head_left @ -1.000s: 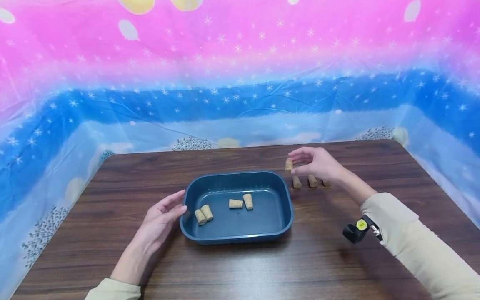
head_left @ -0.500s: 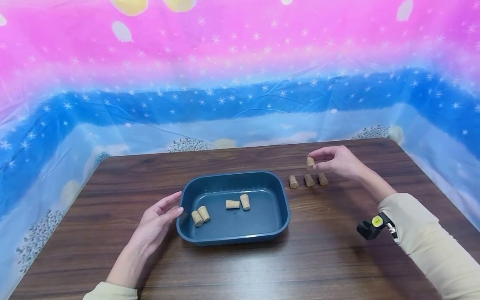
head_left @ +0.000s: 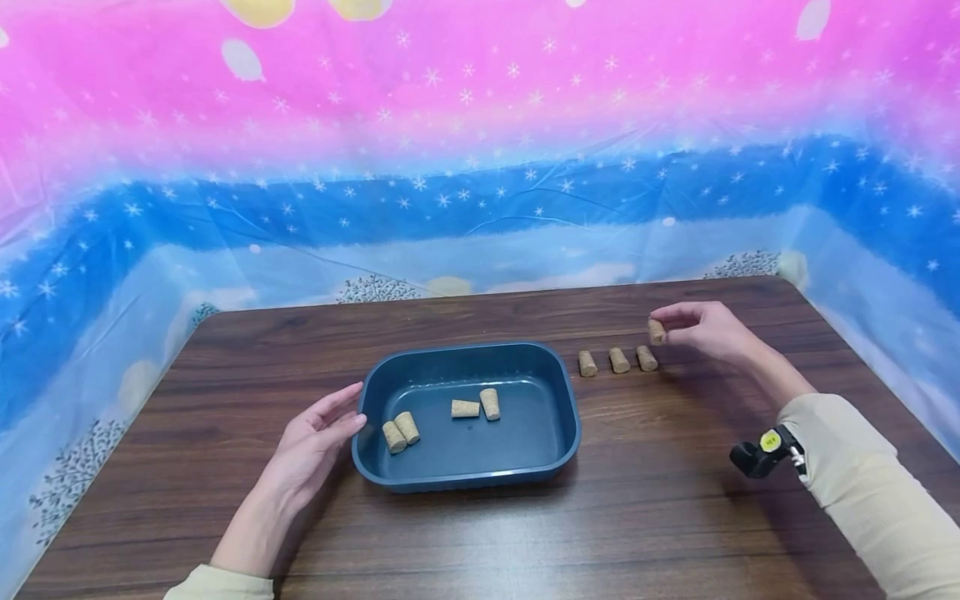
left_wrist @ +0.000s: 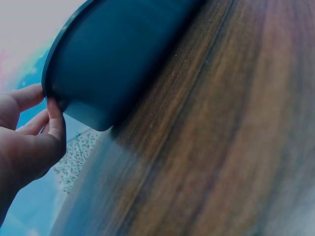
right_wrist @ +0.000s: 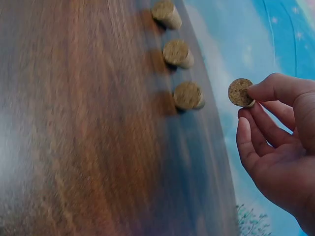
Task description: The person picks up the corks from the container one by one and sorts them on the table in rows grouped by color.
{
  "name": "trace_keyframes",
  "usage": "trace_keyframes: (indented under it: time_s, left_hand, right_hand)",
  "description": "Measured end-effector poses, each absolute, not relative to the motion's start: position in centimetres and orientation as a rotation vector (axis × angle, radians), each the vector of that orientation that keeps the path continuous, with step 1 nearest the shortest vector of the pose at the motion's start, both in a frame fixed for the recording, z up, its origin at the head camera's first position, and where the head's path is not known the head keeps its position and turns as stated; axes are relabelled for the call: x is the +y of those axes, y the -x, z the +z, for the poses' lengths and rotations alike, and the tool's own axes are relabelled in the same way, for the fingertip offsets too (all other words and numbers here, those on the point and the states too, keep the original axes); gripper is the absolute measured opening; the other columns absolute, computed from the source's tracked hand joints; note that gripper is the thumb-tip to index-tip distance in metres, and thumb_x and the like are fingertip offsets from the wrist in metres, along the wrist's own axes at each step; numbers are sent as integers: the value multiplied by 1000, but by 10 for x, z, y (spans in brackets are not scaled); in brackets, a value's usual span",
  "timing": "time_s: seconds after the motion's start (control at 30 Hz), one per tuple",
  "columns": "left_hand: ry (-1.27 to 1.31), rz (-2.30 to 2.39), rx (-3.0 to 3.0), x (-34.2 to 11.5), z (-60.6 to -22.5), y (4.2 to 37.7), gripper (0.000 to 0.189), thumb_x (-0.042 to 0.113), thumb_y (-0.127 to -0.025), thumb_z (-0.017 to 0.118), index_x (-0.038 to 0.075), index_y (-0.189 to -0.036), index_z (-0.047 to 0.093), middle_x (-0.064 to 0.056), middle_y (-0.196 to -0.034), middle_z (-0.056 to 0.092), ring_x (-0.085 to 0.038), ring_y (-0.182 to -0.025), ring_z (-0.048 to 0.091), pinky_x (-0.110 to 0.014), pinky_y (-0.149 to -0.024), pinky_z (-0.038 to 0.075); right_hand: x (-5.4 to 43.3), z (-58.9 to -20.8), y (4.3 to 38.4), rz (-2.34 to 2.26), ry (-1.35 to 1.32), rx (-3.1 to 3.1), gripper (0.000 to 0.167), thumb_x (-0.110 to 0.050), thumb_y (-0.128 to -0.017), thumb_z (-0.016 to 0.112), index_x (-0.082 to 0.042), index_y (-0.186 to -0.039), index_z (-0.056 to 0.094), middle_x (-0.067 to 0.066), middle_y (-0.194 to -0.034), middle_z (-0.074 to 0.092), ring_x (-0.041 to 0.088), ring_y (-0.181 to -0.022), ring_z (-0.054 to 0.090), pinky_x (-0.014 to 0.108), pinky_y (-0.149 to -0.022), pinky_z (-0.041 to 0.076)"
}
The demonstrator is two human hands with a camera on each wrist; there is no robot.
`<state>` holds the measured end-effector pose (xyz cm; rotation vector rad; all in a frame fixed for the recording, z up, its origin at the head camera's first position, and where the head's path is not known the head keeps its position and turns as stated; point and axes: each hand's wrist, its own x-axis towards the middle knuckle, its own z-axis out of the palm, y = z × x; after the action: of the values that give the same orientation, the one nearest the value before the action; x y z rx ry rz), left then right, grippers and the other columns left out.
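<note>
My right hand pinches a cork stopper between thumb and fingers, raised over the table's far right part. In the right wrist view the held cork shows its round end, the thumb against it. Three more corks stand in a row on the table; the nearest to that hand is the right-hand cork. My left hand grips the left rim of a dark blue plastic tub. In the left wrist view, thumb and fingers meet at the tub's rim. Several corks lie inside the tub.
The tub stands on a dark wood-grain table. Beyond the far edge hangs a pink and blue patterned cloth. A black wrist camera hangs below the right sleeve.
My right hand has moved right with the pinched cork, past the row of three corks. The left hand keeps its grip on the tub, and the corks inside lie as before.
</note>
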<state>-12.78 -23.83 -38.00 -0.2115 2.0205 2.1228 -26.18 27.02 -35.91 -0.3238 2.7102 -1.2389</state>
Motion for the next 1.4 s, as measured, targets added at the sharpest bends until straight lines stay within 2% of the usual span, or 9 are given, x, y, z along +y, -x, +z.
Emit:
trace_keyframes:
  time_s: [0.17,0.4,0.63,0.77,1.07,1.4]
  left_hand:
    - [228,2120,2016,-239,-380,128,62,11,-96,60,3,-150,30,-12,-152,27,-27,-138,29,-38,-114,21]
    - [233,2122,2014,-238,-379,128,62,11,-96,60,3,-150,30,-12,-152,29,-26,-136,32,-37,-113,22]
    - [228,2124,2016,-237,-378,127,62,10,-96,60,3,-150,31,-12,-151,31,-24,-133,35,-35,-111,26]
    - [230,2125,2018,-237,-378,128,62,10,-96,60,3,-150,31,-12,-150,32,-24,-133,36,-32,-110,29]
    - [229,2120,2018,-238,-378,128,62,12,-96,61,4,-150,32,-12,-150,32,-23,-132,37,-34,-110,28]
    - [232,2131,2019,-238,-378,127,61,11,-96,61,3,-149,32,-12,-149,33,-22,-130,39,-32,-110,29]
  right_hand:
    - [280,-368,263,-1229,329,2680,45,-8,-90,64,10,-129,54,26,-125,58,20,-105,58,18,-81,46]
    - [294,-383,263,-1147,300,2678,44,-12,-90,64,9,-128,56,26,-123,59,30,-111,55,24,-81,46]
    - [303,-395,262,-1245,248,2624,46,-11,-89,65,9,-129,55,25,-125,58,6,-99,54,20,-79,45]
    - [303,-398,262,-1289,258,2599,48,-11,-88,67,9,-130,54,25,-125,57,0,-96,53,18,-79,44]
    - [302,-398,260,-1310,282,2575,48,-6,-86,64,11,-129,52,27,-125,56,0,-94,53,20,-78,44]
    - [301,-398,259,-1306,307,2560,52,-6,-86,67,10,-132,49,29,-130,51,2,-101,49,18,-82,42]
